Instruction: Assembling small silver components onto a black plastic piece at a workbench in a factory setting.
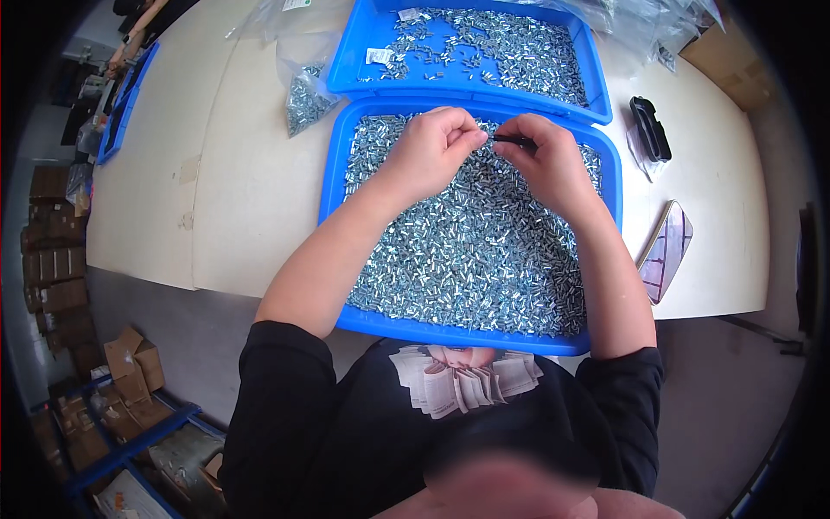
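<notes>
Both my hands hover over the far half of a blue plastic bin (pixel 462 336) filled with small silvery metal pins (pixel 467 259). My left hand (pixel 432 149) is closed in a pinch, thumb against the fingers; whatever lies between the tips is too small to make out. In my right hand (pixel 551 164) a slim black tool (pixel 516 140) is gripped between thumb and fingers, its tip pointing toward my left fingertips. A narrow gap separates the two hands.
A second blue bin (pixel 354 65) with more pins stands behind the first. To its left lies a clear bag (pixel 307 97) of pins. A black tray (pixel 650 130) and a phone (pixel 666 251) rest at the right. Cardboard boxes (pixel 134 363) stand beyond the table's left.
</notes>
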`<state>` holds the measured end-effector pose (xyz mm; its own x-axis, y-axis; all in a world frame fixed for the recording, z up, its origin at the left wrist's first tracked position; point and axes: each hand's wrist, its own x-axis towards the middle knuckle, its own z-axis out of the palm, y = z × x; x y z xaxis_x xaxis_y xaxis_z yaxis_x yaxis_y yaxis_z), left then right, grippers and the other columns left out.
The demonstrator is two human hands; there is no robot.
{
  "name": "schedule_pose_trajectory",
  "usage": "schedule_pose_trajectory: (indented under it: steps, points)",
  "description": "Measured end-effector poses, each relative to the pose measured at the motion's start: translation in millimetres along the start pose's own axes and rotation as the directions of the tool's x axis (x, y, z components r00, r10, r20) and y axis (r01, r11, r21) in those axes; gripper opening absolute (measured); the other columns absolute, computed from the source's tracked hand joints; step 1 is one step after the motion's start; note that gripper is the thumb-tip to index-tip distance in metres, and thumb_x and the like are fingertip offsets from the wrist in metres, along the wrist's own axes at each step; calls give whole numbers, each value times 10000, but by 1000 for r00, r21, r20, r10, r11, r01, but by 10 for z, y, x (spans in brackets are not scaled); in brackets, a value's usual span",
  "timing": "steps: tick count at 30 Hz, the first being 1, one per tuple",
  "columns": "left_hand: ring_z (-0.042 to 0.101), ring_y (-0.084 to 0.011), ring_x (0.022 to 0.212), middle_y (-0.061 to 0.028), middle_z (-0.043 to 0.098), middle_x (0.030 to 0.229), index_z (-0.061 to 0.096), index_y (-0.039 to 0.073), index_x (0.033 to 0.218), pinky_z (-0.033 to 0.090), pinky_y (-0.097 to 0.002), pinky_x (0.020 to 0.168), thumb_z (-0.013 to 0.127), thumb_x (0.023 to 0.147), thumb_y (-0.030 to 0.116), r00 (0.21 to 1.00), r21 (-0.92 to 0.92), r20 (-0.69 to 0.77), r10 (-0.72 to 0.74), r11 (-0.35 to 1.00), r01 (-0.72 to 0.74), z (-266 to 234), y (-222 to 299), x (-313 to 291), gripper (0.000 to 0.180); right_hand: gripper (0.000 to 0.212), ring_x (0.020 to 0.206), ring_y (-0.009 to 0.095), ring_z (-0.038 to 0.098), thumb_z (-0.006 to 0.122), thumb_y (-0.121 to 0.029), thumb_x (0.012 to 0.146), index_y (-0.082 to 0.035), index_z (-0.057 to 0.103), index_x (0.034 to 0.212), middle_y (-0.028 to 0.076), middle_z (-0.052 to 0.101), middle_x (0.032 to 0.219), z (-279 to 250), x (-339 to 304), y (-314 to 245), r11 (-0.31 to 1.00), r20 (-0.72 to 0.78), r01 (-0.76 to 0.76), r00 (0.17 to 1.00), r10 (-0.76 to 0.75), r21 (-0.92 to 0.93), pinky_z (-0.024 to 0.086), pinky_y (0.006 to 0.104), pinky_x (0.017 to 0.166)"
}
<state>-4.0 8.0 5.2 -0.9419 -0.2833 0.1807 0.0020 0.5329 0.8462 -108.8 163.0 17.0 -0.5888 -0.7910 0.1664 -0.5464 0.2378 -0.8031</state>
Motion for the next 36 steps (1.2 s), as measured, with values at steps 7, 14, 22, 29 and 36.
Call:
schedule_pose_trajectory:
  steps: [7, 14, 22, 29, 36]
  points:
    - [391, -50, 562, 45, 459, 585, 622, 32, 852, 338, -234, 523, 610, 866, 227, 995, -181, 56, -88, 979, 97, 7, -84, 14, 196, 152, 703, 234, 591, 685, -87, 740, -8, 618, 851, 106, 609, 805, -4, -6, -5, 1000, -29, 12, 1000, -11, 26, 478, 321, 650]
    - [353, -21, 594, 78, 384, 602, 643, 34, 837, 312, -207, 527, 649, 826, 139, 975, -220, 118, -188, 953, 211, -7, -18, 18, 106, 147, 707, 233, 590, 688, -77, 734, -6, 616, 841, 109, 604, 800, -25, -9, -21, 1000, -22, 15, 1000, -15, -7, 477, 319, 650]
    - [358, -62, 566, 34, 384, 611, 657, 14, 802, 315, -243, 512, 694, 760, 111, 998, 22, -53, 46, 999, -45, -30, 25, -5, 112, 172, 739, 243, 609, 675, -92, 751, -6, 623, 891, 113, 611, 821, 75, -15, 35, 997, -40, 4, 999, -1, 74, 482, 316, 659]
    - [365, -80, 553, 23, 383, 602, 665, 25, 806, 323, -259, 512, 705, 736, 104, 999, 45, -40, 34, 998, -32, -2, 21, -4, 113, 197, 744, 274, 618, 630, -168, 814, -2, 619, 917, 139, 642, 865, 47, -2, 102, 998, -38, 54, 998, -53, 40, 482, 356, 673]
    - [370, -90, 545, 10, 378, 589, 667, 31, 806, 322, -262, 512, 707, 721, 95, 993, 107, -70, 98, 990, -90, -1, 5, -4, 114, 158, 749, 264, 608, 657, -113, 780, -6, 615, 889, 126, 627, 848, 29, 3, 60, 998, 75, -43, 996, 46, -38, 479, 335, 682]
